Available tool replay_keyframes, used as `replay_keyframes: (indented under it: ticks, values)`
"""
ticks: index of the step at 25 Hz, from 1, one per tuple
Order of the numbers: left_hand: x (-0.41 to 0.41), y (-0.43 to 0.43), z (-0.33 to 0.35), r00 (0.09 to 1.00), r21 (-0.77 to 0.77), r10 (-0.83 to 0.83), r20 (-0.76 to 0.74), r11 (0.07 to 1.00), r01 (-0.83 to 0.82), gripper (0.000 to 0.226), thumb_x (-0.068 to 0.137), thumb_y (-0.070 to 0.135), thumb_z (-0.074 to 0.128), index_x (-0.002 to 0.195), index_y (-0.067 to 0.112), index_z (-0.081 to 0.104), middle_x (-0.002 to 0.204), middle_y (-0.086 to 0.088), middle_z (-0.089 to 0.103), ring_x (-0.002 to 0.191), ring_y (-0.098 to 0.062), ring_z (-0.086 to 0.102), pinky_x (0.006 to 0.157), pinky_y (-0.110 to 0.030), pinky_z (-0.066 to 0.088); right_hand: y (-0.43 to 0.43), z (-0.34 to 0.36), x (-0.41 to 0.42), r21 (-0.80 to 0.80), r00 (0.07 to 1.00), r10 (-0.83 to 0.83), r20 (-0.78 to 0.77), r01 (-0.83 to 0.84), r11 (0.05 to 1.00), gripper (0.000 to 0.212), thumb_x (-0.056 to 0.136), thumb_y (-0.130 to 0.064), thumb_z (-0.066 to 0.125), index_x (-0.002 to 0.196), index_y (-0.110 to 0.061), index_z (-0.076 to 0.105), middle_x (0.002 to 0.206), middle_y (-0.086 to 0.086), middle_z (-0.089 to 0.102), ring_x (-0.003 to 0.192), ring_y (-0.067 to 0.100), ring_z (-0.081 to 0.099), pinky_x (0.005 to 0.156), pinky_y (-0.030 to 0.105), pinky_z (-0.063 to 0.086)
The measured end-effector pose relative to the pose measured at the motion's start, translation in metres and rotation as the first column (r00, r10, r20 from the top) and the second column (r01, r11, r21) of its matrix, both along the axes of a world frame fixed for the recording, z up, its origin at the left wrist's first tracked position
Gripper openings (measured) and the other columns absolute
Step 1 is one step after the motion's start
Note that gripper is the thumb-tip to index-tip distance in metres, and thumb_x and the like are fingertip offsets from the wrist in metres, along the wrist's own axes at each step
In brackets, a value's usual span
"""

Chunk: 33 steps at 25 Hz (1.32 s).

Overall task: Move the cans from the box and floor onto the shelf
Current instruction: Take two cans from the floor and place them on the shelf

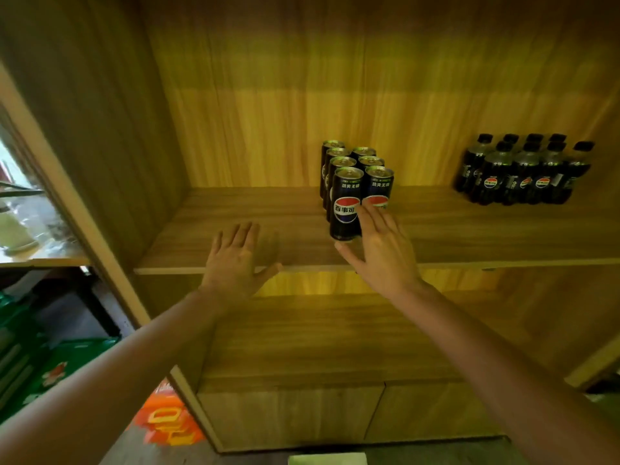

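Several black cola cans (347, 199) stand upright in two rows on the wooden shelf (255, 229), running from front to back. My right hand (382, 246) is open with spread fingers just in front of the front right can (379, 186), its fingertips touching or nearly touching that can's label. My left hand (235, 260) is open, palm down, hovering over the shelf's front edge to the left of the cans. Neither hand holds anything. No box is in view.
A cluster of dark cola bottles (523, 172) stands on the same shelf at the right. A lower shelf board (335, 337) lies beneath. Left of the cabinet are green packs (50, 370) and an orange pack (167, 421) on the floor.
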<state>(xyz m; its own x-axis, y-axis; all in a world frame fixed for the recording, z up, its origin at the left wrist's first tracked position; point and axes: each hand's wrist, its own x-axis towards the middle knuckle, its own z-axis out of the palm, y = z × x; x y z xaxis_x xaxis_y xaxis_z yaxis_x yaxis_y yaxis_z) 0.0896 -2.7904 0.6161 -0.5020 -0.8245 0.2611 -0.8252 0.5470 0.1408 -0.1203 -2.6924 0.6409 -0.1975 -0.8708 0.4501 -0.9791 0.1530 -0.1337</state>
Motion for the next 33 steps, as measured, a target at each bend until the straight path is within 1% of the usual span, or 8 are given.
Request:
replay_keyframes:
  ticks: [5,8,10,16,21,26,29,33]
  values:
    - [0.071,0.045,-0.02,0.998,0.016,0.042,0.042,0.999,-0.042,0.088,0.084,0.062,0.038,0.147,0.01,0.006,0.158,-0.01,0.008,0.146,-0.024,0.005,0.118,-0.039,-0.001,0.017,-0.03,0.068,0.16,0.983,0.173,-0.053,-0.163,0.973,0.081,0.087,-0.059,0.034,0.145,-0.007,0.014,0.155,0.012,0.017,0.143,0.025,0.015,0.117,0.037,0.009]
    - [0.112,0.063,-0.039,0.994,0.005,0.079,0.074,0.997,-0.08,0.093,0.079,0.064,0.042,0.147,0.008,0.011,0.157,-0.012,0.014,0.145,-0.027,0.011,0.118,-0.041,0.004,0.021,-0.051,0.109,0.242,0.968,0.248,-0.03,-0.234,0.942,0.086,0.085,-0.061,0.037,0.145,-0.007,0.01,0.156,0.013,0.012,0.144,0.025,0.011,0.117,0.037,0.006]
    - [0.136,0.066,-0.052,0.992,0.008,0.088,0.089,0.996,-0.089,0.092,0.081,0.06,0.048,0.147,0.009,0.012,0.157,-0.011,0.014,0.145,-0.027,0.011,0.118,-0.042,0.006,0.022,-0.062,0.131,0.249,0.963,0.267,-0.018,-0.254,0.934,0.087,0.083,-0.061,0.04,0.144,-0.006,0.011,0.155,0.013,0.014,0.144,0.025,0.013,0.117,0.038,0.006]
    - [0.193,0.044,-0.093,0.995,-0.015,0.046,0.093,0.999,-0.044,0.09,0.082,0.057,0.05,0.147,0.008,0.011,0.156,-0.013,0.017,0.145,-0.027,0.014,0.117,-0.042,0.008,0.007,-0.104,0.192,0.256,0.963,0.266,0.037,-0.267,0.929,0.086,0.084,-0.057,0.044,0.144,-0.005,0.013,0.155,0.014,0.015,0.144,0.026,0.012,0.117,0.038,0.002]
    - [0.223,0.021,-0.16,0.996,0.002,-0.045,0.075,0.999,0.045,0.09,0.082,0.054,0.052,0.146,0.006,0.013,0.154,-0.015,0.023,0.143,-0.029,0.02,0.118,-0.045,0.014,-0.012,-0.185,0.234,0.222,0.972,0.226,0.065,-0.235,0.946,0.084,0.081,-0.053,0.054,0.141,-0.002,0.023,0.151,0.017,0.026,0.141,0.03,0.023,0.114,0.036,0.005]
    - [0.245,0.012,-0.286,0.995,0.032,-0.045,0.093,0.999,0.043,0.088,0.082,0.056,0.049,0.146,0.006,0.013,0.154,-0.014,0.023,0.143,-0.028,0.021,0.117,-0.044,0.013,-0.035,-0.315,0.247,0.252,0.971,0.212,0.108,-0.234,0.939,0.084,0.081,-0.055,0.05,0.142,-0.005,0.021,0.152,0.015,0.024,0.141,0.028,0.021,0.113,0.035,0.003]
    - [0.254,0.015,-0.398,0.995,0.078,-0.006,0.096,0.997,-0.002,0.087,0.083,0.054,0.05,0.146,0.007,0.013,0.154,-0.013,0.023,0.143,-0.027,0.02,0.117,-0.04,0.009,-0.038,-0.424,0.249,0.305,0.97,0.212,0.117,-0.238,0.922,0.083,0.084,-0.055,0.047,0.143,-0.006,0.018,0.153,0.014,0.021,0.142,0.026,0.019,0.114,0.034,0.004]
    - [0.262,0.024,-0.556,0.993,0.139,-0.01,0.116,0.99,-0.006,0.087,0.083,0.051,0.052,0.146,0.006,0.014,0.154,-0.013,0.024,0.143,-0.027,0.02,0.117,-0.041,0.009,-0.029,-0.586,0.255,0.403,0.962,0.217,0.164,-0.266,0.876,0.079,0.085,-0.049,0.05,0.142,-0.004,0.021,0.152,0.016,0.025,0.141,0.027,0.023,0.118,0.039,0.012]
